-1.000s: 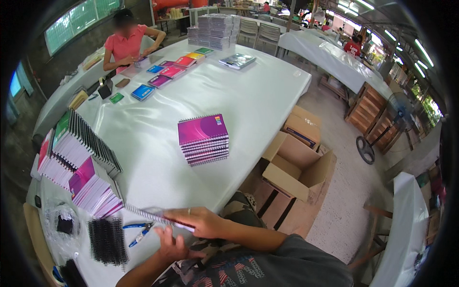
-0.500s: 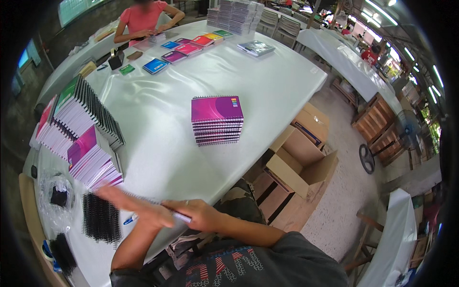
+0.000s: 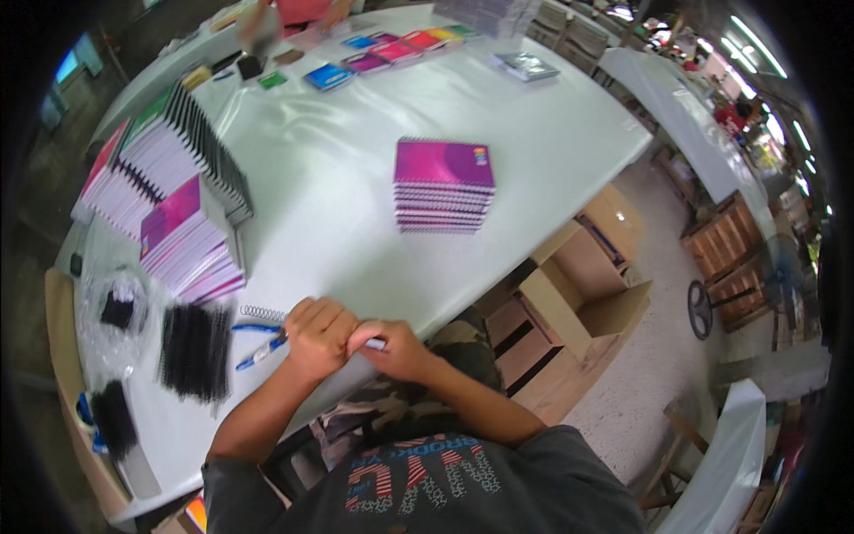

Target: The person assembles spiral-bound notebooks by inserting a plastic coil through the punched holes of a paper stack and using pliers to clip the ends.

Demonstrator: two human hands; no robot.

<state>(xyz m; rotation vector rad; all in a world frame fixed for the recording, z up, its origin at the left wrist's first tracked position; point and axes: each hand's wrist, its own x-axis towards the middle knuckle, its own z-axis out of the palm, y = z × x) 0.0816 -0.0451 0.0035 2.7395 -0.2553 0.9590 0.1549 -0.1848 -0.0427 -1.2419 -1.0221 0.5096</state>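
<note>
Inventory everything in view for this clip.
Table: one, white, centre
Notebook stack: one, purple, centre
Notebook rows: several, mixed colours, left
Flat notebooks: several, multicoloured, far side
Coil bundles: two, black, lower left
Bag: one, clear, left
Pliers: one, blue, lower left
Thin coil: one, grey, by pliers
Boxes: two, brown, right
Crates: two, brown, right
Person: one, pink top, far side
Left fingers: one set, bare, lower centre
Right fingers: one set, bare, on white item
</note>
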